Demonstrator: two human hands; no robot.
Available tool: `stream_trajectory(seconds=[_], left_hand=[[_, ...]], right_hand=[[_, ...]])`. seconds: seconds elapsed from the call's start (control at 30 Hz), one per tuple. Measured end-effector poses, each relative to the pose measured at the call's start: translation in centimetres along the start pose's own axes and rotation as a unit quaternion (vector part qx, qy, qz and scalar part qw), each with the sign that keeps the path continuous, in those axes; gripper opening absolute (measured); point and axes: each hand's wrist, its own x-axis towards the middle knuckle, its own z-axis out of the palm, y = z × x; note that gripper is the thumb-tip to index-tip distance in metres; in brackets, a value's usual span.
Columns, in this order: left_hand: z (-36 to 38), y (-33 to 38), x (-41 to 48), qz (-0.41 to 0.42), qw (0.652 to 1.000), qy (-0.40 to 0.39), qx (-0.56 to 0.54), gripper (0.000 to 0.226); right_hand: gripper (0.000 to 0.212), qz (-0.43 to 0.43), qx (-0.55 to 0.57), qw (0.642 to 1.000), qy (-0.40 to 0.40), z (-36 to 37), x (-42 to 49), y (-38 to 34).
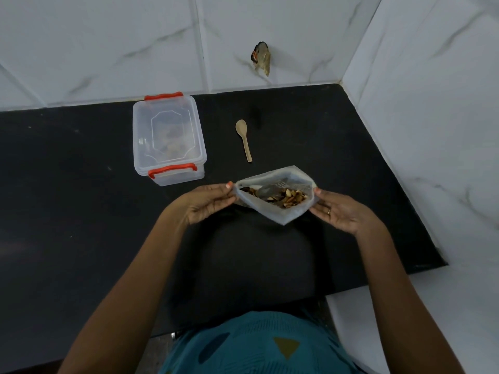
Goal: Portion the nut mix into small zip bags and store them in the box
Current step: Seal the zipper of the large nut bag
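Observation:
A clear zip bag (280, 213) with its mouth spread wide holds a nut mix (286, 198) inside. My left hand (208, 203) pinches the bag's left rim, and my right hand (337, 211) pinches its right rim, just above the black counter. A clear plastic box (168, 139) with red clip handles and its lid on stands to the upper left; something brownish shows through the lid. A small wooden spoon (244, 139) lies on the counter between the box and the bag, bowl pointing away from me.
The black counter (67, 198) ends at white marble-look tiled walls at the back and on the right (432, 130). A rough hole (261, 58) mars the back wall. The counter's front edge runs near my body.

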Motion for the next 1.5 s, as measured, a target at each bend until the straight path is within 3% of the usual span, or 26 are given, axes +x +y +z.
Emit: stream_trajectory(seconds=[0.3,0.43,0.57,0.73,0.8,0.9,1.0,1.13,1.2,1.3,1.43,1.5], left_hand=[[1.3,-0.6,0.3,0.0,0.998,0.012,0.064,0.011],[2.0,-0.6,0.3,0.023,0.974,0.041,0.219,0.016],[2.5,-0.7,0.7,0.087,0.92,0.113,0.365,0.015],[2.3,-1.4,1.3,0.262,0.837,0.18,0.444,0.014],[2.4,-1.6,1.2,0.319,0.799,0.203,0.467,0.01],[2.9,-1.7,1.2,0.357,0.768,0.221,0.484,0.012],[3.5,-1.4,1.1,0.296,0.802,0.186,0.484,0.013],[3.7,-0.9,0.9,0.225,0.834,0.184,0.469,0.023],[3.7,-0.9,0.7,0.202,0.847,0.17,0.462,0.025],[3.3,-0.9,0.2,0.224,0.825,0.174,0.488,0.026],[3.2,-1.2,-0.2,0.321,0.731,0.244,0.55,0.014],[3.5,-1.2,-0.2,0.332,0.731,0.249,0.541,0.012]], right_hand=[[0.022,0.003,-0.076,0.997,0.021,0.4,0.6,-0.2],[0.028,-0.044,-0.199,0.977,0.059,0.4,0.6,-0.3],[0.012,-0.123,-0.339,0.925,0.124,1.1,0.6,-0.3],[0.023,-0.223,-0.506,0.803,0.223,1.0,0.7,-0.1],[0.021,-0.259,-0.502,0.791,0.235,0.8,0.6,0.1],[0.018,-0.309,-0.468,0.791,0.245,1.2,0.3,0.6],[0.016,-0.328,-0.451,0.788,0.261,1.5,0.1,0.7],[0.018,-0.226,-0.336,0.893,0.195,1.7,0.3,0.0],[0.019,-0.199,-0.313,0.91,0.186,1.8,0.2,0.0],[0.014,-0.237,-0.369,0.873,0.215,1.6,0.0,0.3],[0.011,-0.287,-0.493,0.769,0.288,1.8,-0.6,0.7],[0.013,-0.303,-0.517,0.745,0.294,2.0,-0.7,0.8]])
